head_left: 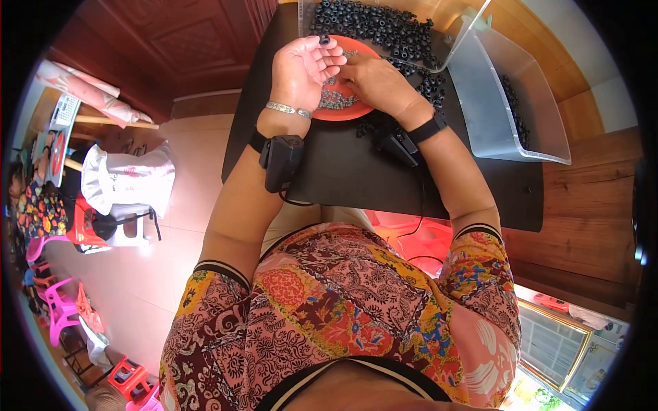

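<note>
My left hand (301, 68) is turned palm up at the left rim of a round red-orange plate (367, 49). Between its thumb and fingertips it pinches a small black plastic piece (324, 40) with a hole in it. Many small silvery metal parts (337, 101) lie in the plate. Over the plate's right side, my right hand (387, 85) is palm down with its fingers curled together near the left fingers. Whatever those right fingertips hold, if anything, is hidden.
A clear bin (373, 24) of black pieces stands behind the plate on the dark table (329, 171). Loose black pieces (430, 85) lie beside it. A tilted translucent bin (490, 103) sits at right. Black devices (281, 163) are strapped to both wrists, with cables hanging.
</note>
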`<state>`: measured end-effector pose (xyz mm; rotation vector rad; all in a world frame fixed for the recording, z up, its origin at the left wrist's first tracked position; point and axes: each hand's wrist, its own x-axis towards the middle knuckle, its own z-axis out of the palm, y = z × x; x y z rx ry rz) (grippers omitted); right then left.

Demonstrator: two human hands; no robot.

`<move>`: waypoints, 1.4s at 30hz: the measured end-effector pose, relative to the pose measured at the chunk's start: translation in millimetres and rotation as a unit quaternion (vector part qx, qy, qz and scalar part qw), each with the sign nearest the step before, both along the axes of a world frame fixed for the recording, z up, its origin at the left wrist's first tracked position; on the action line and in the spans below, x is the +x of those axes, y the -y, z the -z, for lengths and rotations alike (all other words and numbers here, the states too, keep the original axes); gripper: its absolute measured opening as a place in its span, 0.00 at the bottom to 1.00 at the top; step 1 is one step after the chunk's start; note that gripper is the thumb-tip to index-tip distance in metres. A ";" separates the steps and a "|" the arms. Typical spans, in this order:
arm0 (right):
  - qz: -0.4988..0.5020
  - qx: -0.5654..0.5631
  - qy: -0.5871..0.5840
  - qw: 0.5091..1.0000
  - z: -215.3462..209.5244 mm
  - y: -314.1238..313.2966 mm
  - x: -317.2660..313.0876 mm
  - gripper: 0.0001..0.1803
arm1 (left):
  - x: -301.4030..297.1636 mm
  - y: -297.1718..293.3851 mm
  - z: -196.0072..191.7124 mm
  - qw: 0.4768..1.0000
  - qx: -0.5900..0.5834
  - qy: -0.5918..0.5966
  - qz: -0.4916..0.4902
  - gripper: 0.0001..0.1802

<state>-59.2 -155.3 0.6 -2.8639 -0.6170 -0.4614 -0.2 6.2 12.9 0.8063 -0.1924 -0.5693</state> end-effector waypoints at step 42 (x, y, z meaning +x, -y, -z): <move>-0.053 0.373 0.160 0.913 -20.5 -9.1 -6.5 0.05 | -12.6 10.2 10.2 0.994 -0.002 -0.024 0.102 0.14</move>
